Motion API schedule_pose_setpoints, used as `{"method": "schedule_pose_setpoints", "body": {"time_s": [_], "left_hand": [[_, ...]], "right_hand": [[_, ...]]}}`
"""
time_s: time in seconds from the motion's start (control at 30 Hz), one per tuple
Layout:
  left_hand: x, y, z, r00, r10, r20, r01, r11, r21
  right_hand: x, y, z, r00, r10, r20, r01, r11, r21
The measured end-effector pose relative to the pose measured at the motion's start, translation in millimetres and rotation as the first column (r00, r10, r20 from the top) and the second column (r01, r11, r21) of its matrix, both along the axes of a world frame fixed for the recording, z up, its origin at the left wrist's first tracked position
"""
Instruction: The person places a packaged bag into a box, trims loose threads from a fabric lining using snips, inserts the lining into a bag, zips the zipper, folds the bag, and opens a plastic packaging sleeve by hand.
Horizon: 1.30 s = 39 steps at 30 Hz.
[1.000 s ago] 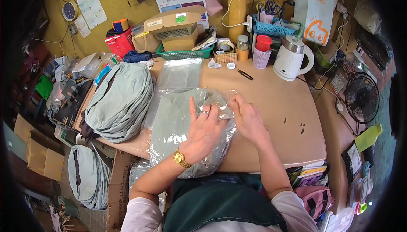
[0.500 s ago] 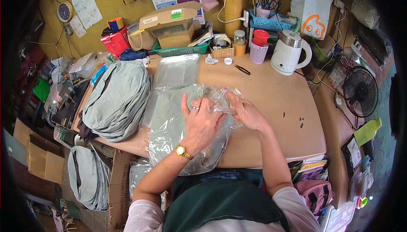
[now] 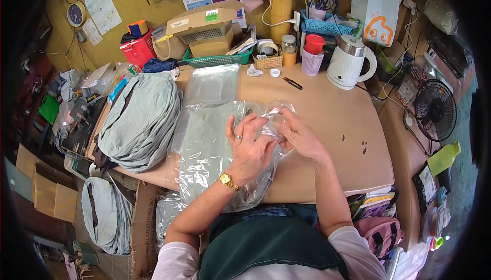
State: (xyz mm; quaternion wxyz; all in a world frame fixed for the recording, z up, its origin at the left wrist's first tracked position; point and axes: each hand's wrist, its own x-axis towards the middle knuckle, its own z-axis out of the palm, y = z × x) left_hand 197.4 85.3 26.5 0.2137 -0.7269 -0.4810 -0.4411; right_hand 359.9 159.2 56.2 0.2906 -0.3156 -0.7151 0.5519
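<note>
A clear plastic bag [image 3: 204, 172] with folded grey-green cloth inside lies on the brown tabletop in front of me. My left hand [image 3: 250, 147], with a ring and a gold watch on the wrist, pinches the gathered plastic at the bag's upper right. Close beside it, my right hand [image 3: 299, 134] grips the same bunched plastic, with its fingers bent around it. Left of the bag is a thick pile of grey-green cloth [image 3: 140, 121]. A flat stack of clear plastic bags [image 3: 212, 85] lies just beyond the filled one.
Black thread snips [image 3: 292, 82] lie behind my hands. A white kettle [image 3: 350, 65], a purple cup [image 3: 311, 62] and a green basket [image 3: 220, 60] line the table's back. A black fan [image 3: 434, 110] stands at right. More folded cloth [image 3: 105, 216] sits low at left.
My left hand has shifted slightly right, nearer my right hand. The gathered plastic between them has been bunched differently, and the filled bag stays in place.
</note>
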Motion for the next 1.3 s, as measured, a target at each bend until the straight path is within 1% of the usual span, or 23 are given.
{"method": "schedule_pose_setpoints", "body": {"time_s": [0.07, 0.13, 0.17, 0.2, 0.23, 0.27, 0.37, 0.4, 0.43, 0.47, 0.57, 0.6, 0.67, 0.73, 0.8, 0.87, 0.93, 0.97, 1.03, 1.07, 1.13, 1.27, 1.3], "left_hand": [[3, -10, 6, 0.998, 0.004, 0.069, 0.002, 0.997, -0.078], [1, -21, 5, 0.990, -0.040, 0.133, 0.061, 0.986, -0.157], [-1, -25, 4, 0.977, -0.079, 0.196, 0.124, 0.965, -0.231], [-3, -28, 4, 0.978, -0.079, 0.195, 0.125, 0.964, -0.235], [-6, -31, 3, 0.908, -0.179, 0.380, 0.300, 0.909, -0.289], [-9, -33, 3, 0.793, -0.247, 0.557, 0.471, 0.829, -0.302], [-14, -40, 15, 0.876, -0.114, 0.469, 0.319, 0.866, -0.384], [-11, -44, 26, 0.876, -0.109, 0.470, 0.314, 0.868, -0.384], [-8, -49, 39, 0.947, -0.059, 0.316, 0.169, 0.928, -0.331], [-6, -51, 46, 0.988, 0.008, 0.157, 0.033, 0.967, -0.253], [2, -44, 33, 0.950, -0.093, 0.299, 0.132, 0.985, -0.115], [9, -43, 33, 0.950, -0.090, 0.300, 0.129, 0.985, -0.114], [24, -42, 32, 0.658, -0.190, 0.729, 0.414, 0.900, -0.138], [24, -34, 16, 0.646, -0.132, 0.752, 0.420, 0.884, -0.206], [20, -26, -3, 0.630, -0.073, 0.773, 0.435, 0.858, -0.273], [17, -24, -13, 0.777, -0.095, 0.622, 0.352, 0.885, -0.304], [13, -21, -10, 0.727, -0.085, 0.681, 0.413, 0.847, -0.335], [12, -20, -8, 0.675, -0.071, 0.735, 0.471, 0.808, -0.355], [4, -19, -10, 0.600, -0.023, 0.800, 0.505, 0.786, -0.356], [0, -19, -11, 0.518, 0.032, 0.855, 0.540, 0.762, -0.356], [-9, -19, -10, 0.541, 0.023, 0.841, 0.518, 0.778, -0.355], [-6, -18, -6, 0.514, 0.001, 0.858, 0.528, 0.788, -0.317], [-4, -17, -7, 0.510, 0.000, 0.860, 0.531, 0.787, -0.315]], "right_hand": [[5, 3, -2, 0.999, -0.018, 0.034, 0.017, 1.000, 0.013], [8, 10, -20, 0.897, -0.188, -0.399, 0.106, 0.970, -0.219], [11, 15, -29, 0.897, -0.191, -0.399, 0.107, 0.969, -0.223], [14, 20, -39, 0.785, -0.205, -0.584, 0.027, 0.954, -0.300], [15, 21, -43, 0.635, -0.232, -0.737, -0.069, 0.933, -0.354], [15, 18, -45, 0.635, -0.233, -0.736, -0.071, 0.932, -0.356], [13, -4, -30, 0.736, -0.166, -0.657, 0.096, 0.985, -0.141], [12, -18, -11, 0.896, -0.005, -0.444, 0.189, 0.909, 0.371], [7, -27, -2, 0.988, 0.012, -0.152, 0.114, 0.601, 0.791], [2, -33, -4, 0.988, 0.012, -0.153, 0.115, 0.604, 0.788], [-10, -41, -17, 0.986, -0.079, -0.149, 0.163, 0.672, 0.722], [-13, -40, -23, 0.974, -0.043, -0.223, 0.169, 0.793, 0.585], [-22, -41, -38, 0.953, -0.020, -0.303, 0.155, 0.890, 0.429], [-29, -41, -48, 0.780, -0.168, -0.603, 0.284, 0.954, 0.101], [-26, -43, -46, 0.737, -0.205, -0.644, 0.270, 0.963, 0.003], [-22, -42, -50, 0.689, -0.253, -0.679, 0.256, 0.962, -0.099], [-18, -42, -59, 0.682, -0.351, -0.641, 0.228, 0.936, -0.269], [-16, -42, -58, 0.684, -0.352, -0.639, 0.229, 0.935, -0.270], [-13, -41, -47, 0.831, -0.272, -0.486, 0.376, 0.917, 0.130], [-6, -40, -39, 0.831, -0.269, -0.486, 0.373, 0.918, 0.130], [16, -39, -24, 0.940, -0.341, 0.025, 0.229, 0.682, 0.694], [29, -44, -14, 0.945, -0.292, 0.147, 0.112, 0.712, 0.693], [25, -45, -16, 0.965, -0.263, 0.009, 0.205, 0.775, 0.597]]}}
